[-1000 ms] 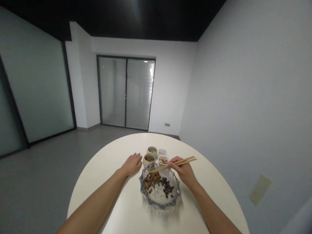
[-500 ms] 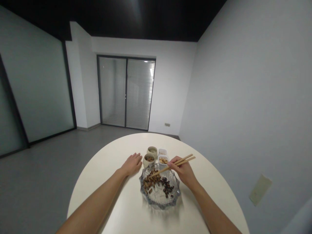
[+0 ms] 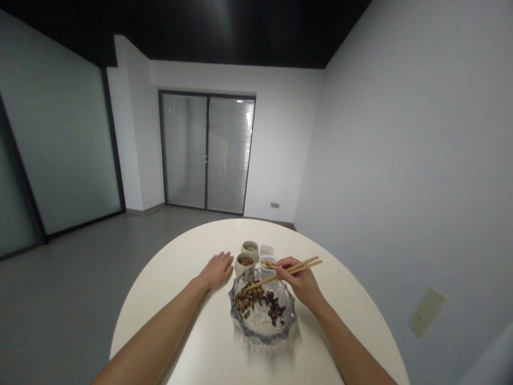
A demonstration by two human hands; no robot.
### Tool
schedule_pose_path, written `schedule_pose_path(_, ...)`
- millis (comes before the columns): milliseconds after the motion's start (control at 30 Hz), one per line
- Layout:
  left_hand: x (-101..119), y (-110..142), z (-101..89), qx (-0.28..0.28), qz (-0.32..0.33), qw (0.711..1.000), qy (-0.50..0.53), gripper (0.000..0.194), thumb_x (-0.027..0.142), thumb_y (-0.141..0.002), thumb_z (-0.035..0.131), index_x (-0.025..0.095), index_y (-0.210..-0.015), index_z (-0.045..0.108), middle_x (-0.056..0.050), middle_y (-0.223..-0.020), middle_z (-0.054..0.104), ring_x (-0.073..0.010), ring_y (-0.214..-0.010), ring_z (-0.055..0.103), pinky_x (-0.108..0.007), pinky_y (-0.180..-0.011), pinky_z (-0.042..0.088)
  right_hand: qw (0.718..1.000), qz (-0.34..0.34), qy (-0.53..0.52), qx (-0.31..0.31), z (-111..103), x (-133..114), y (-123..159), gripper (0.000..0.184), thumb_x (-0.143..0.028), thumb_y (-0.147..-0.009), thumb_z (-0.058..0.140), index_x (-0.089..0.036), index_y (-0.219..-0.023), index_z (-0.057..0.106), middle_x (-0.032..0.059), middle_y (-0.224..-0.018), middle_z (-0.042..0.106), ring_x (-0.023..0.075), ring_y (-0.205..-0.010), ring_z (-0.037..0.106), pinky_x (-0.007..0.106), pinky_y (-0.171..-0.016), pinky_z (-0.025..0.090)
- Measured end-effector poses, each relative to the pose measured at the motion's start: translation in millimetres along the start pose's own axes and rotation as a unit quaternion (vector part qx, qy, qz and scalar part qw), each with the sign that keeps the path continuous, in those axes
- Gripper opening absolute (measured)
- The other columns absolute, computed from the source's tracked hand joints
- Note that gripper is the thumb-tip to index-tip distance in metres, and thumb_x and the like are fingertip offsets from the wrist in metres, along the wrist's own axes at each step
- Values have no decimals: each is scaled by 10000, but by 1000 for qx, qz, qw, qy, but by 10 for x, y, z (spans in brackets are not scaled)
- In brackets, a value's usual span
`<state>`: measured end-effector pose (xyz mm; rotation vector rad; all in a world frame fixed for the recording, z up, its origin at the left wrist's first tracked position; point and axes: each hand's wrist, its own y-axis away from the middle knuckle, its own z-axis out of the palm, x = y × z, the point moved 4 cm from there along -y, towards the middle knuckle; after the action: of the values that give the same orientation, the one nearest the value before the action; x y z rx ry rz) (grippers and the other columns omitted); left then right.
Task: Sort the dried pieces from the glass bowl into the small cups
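A pair of wooden chopsticks (image 3: 298,267) is gripped in my right hand (image 3: 300,280), above the right rim of a scalloped glass bowl (image 3: 262,338). Their tips reach down into brown elongated pieces (image 3: 246,299) on the bowl's left side; whether they pinch one is too small to tell. Dark, bean-like pieces (image 3: 276,310) lie toward the bowl's right. My left hand (image 3: 218,270) rests flat on the table, palm down and fingers stretched out, left of the small cups.
Behind the bowl stand a greenish cup (image 3: 240,269) with brown pieces, another greenish cup (image 3: 250,245), a white tub (image 3: 262,267) of pale pieces and a second white tub (image 3: 267,247). All are on a round cream table (image 3: 192,331). A wall rises at the right.
The chopsticks have tilted slightly, their tips shifting a little left among the brown pieces. My right hand moves barely; my left hand stays in place.
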<state>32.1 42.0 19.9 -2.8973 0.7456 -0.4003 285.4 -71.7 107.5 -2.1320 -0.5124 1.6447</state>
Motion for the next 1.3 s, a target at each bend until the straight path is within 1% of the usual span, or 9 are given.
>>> schedule_pose_path(133, 1, 3, -3, 1, 3, 1000, -4, 476, 375, -981, 334, 190, -1392, 485, -122, -1543, 373, -323, -1442, 290, -497, -1168, 258, 1000, -13, -3, 18, -38, -46, -7, 300, -496, -771, 748, -198, -803, 736, 39, -676, 704, 185, -609, 641, 292, -549, 544)
schedule_pose_path(300, 10, 12, -13, 4, 5, 1000, -2, 474, 368, -985, 323, 185, -1390, 487, -125, -1539, 379, -328, -1440, 293, -499, -1166, 262, 993, -74, 24, 84, -122, -147, -76, 239, -440, -807, 726, -202, -801, 742, 54, -751, 719, 198, -669, 652, 312, -605, 551)
schedule_pose_path(433, 11, 12, -20, 3, 5, 1000, -2, 476, 370, -985, 327, 179, -1390, 489, -127, -1537, 383, -325, -1439, 299, -493, -1168, 261, 987, -92, 55, 116, -88, -152, -193, 203, -400, -825, 711, -199, -821, 744, 56, -777, 722, 205, -717, 656, 325, -659, 549)
schedule_pose_path(567, 11, 14, -31, 2, 4, 1000, 1, 476, 373, -985, 331, 185, -1392, 489, -126, -1542, 376, -319, -1442, 293, -495, -1169, 262, 989, -88, 53, 109, 45, -117, -339, 194, -385, -834, 701, -196, -843, 739, 53, -801, 731, 202, -722, 661, 317, -668, 544)
schedule_pose_path(700, 12, 15, -35, 4, 4, 1000, -1, 482, 385, -988, 326, 186, -1397, 488, -124, -1540, 379, -321, -1442, 292, -490, -1173, 256, 990, -88, 63, 85, 188, -54, -448, 189, -372, -850, 687, -191, -852, 739, 48, -789, 730, 201, -724, 667, 310, -678, 533)
schedule_pose_path(833, 2, 0, -16, 0, -1, 1000, -7, 480, 369, -984, 337, 189, -1407, 476, -116, -1545, 375, -314, -1444, 293, -484, -1174, 255, 993, -80, 78, 45, 297, 27, -495, 196, -375, -860, 684, -189, -866, 745, 53, -796, 735, 203, -720, 676, 301, -668, 525)
schedule_pose_path(967, -5, -11, -6, 1, -4, 1000, -6, 475, 366, -983, 349, 191, -1406, 476, -115, -1549, 370, -314, -1443, 296, -488, -1172, 258, 994, -72, 85, 14, 339, 78, -493, 184, -369, -864, 683, -200, -847, 753, 48, -810, 745, 204, -735, 681, 298, -679, 517)
schedule_pose_path(1133, 3, -3, -11, 7, 5, 1000, -9, 471, 364, -981, 348, 183, -1391, 493, -124, -1538, 384, -324, -1437, 305, -486, -1171, 261, 994, -62, 82, 30, 263, 92, -469, 195, -387, -845, 700, -200, -813, 745, 48, -798, 749, 208, -730, 675, 305, -680, 515)
schedule_pose_path(1300, -5, 0, 14, 0, 2, 1000, -10, 479, 364, -987, 335, 186, -1409, 475, -123, -1551, 362, -324, -1442, 295, -498, -1171, 259, 993, -56, 76, 70, 20, 15, -421, 233, -416, -818, 714, -188, -771, 721, 42, -722, 716, 200, -683, 648, 303, -647, 506)
